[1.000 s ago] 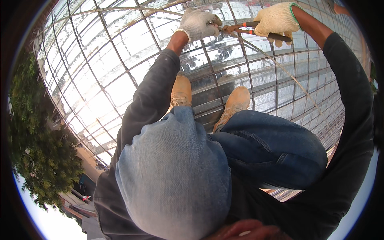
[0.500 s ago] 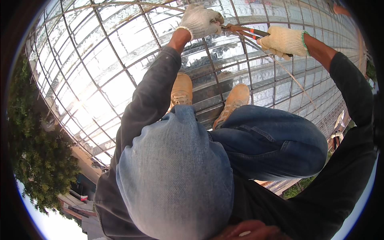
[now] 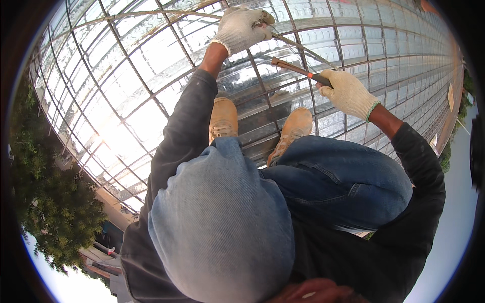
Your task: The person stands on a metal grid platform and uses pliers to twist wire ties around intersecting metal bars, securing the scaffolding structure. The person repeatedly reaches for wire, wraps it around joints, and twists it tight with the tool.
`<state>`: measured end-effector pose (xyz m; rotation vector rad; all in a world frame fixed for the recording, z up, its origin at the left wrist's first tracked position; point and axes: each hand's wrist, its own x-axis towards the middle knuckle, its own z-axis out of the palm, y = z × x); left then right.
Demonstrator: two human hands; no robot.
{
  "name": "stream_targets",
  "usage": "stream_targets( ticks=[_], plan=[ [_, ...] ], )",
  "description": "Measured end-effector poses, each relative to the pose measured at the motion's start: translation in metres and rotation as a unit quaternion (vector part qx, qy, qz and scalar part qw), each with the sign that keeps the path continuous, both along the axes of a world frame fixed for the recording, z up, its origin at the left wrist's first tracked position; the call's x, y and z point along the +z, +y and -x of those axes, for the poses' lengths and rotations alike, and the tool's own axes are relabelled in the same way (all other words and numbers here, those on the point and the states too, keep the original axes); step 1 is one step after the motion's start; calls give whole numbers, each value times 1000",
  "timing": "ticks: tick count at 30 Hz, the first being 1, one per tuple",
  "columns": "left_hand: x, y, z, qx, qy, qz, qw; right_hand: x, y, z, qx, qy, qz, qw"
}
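Observation:
My gloved left hand [image 3: 245,30] is closed, fingers curled, around a thin tan rod [image 3: 303,48] that shows on both sides of it. The glove partly hides the grip. My gloved right hand [image 3: 348,93] grips the dark handles of a pair of pincers [image 3: 293,66], which carry an orange band and a rusty brown head. The pincers point left toward my left hand, their jaws apart from it and below the rod. Under both hands spreads a steel bar mesh [image 3: 260,76] over shiny ribbed metal sheeting [image 3: 298,91].
My tan shoes [image 3: 222,118] stand on the mesh and sheeting between my hands and my bent knees [image 3: 227,212]. Trees [image 3: 55,187] and low structures lie beyond the left edge. Something flat and tan [image 3: 450,97] lies near the right edge.
My right hand has drawn the pincers back, down and away from my left hand, where their head was before. My left hand has shifted slightly left, still closed.

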<state>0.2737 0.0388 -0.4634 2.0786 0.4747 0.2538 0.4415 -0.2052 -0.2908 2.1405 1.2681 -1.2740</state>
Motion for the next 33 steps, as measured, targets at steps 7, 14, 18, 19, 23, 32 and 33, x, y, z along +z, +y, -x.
stream_targets(
  ticks=[7, 14, 18, 19, 23, 32, 33],
  plan=[
    [6, -33, 11, 204, -109, 94, 968, -27, -44, 19, -169, 100, -81, 977],
    [25, -88, 9, 181, 71, 528, 826, -49, -56, 19, -251, 151, -193, 936],
    [54, -98, 1, 133, -54, 773, 618, -60, -79, 18, -250, 267, -179, 913],
    [52, -98, 6, 110, -41, 713, 691, -62, -85, 18, -233, 297, -178, 909],
    [46, -104, 25, 83, 4, 594, 800, -53, -90, 20, -226, 405, -8, 886],
    [62, 3, 131, 330, -327, 627, 625, -54, -98, 18, -244, 430, -61, 867],
    [76, 17, 159, 345, -352, 587, 642, -54, -92, 16, -231, 404, -66, 883]
  ],
)
